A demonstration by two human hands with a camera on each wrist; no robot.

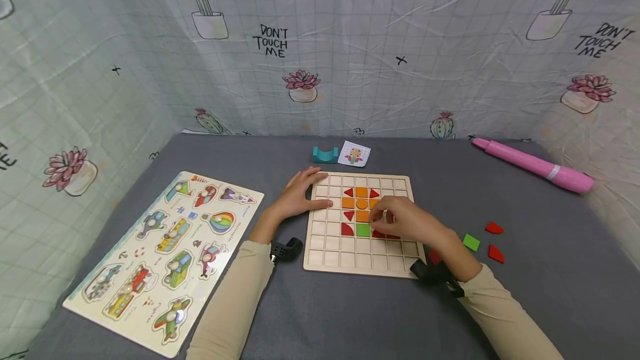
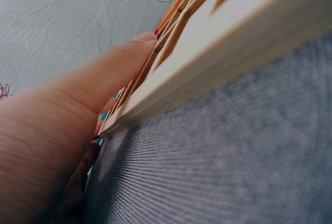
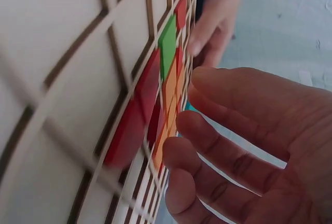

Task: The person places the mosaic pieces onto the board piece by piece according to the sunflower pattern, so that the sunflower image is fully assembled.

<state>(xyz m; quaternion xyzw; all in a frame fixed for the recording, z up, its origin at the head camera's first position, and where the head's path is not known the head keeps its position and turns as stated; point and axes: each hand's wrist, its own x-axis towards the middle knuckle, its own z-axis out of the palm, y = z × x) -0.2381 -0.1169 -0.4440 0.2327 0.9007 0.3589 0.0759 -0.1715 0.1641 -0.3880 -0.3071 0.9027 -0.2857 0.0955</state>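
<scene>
My left hand (image 1: 295, 194) rests at the left edge of a wooden grid board (image 1: 325, 249), thumb on its top and the other fingers near the far corner. Over the board's right half hovers my right hand (image 1: 402, 218), its fingers loosely bent. In the right wrist view nothing shows between its thumb and fingers. Beside its fingertips lie orange tiles (image 1: 361, 192), a green square tile (image 1: 363, 230) and red tiles (image 3: 127, 130). Farther left on the grid sits a red quarter-round tile (image 1: 346, 229). The right hand partly covers the pattern's right side.
Loose red tiles (image 1: 494, 228) and a green tile (image 1: 471, 242) lie right of the board. Behind it are a pattern card (image 1: 354, 154) and a teal holder (image 1: 325, 155). A picture puzzle board (image 1: 200, 238) lies left; a pink pen-shaped object (image 1: 535, 165) lies far right.
</scene>
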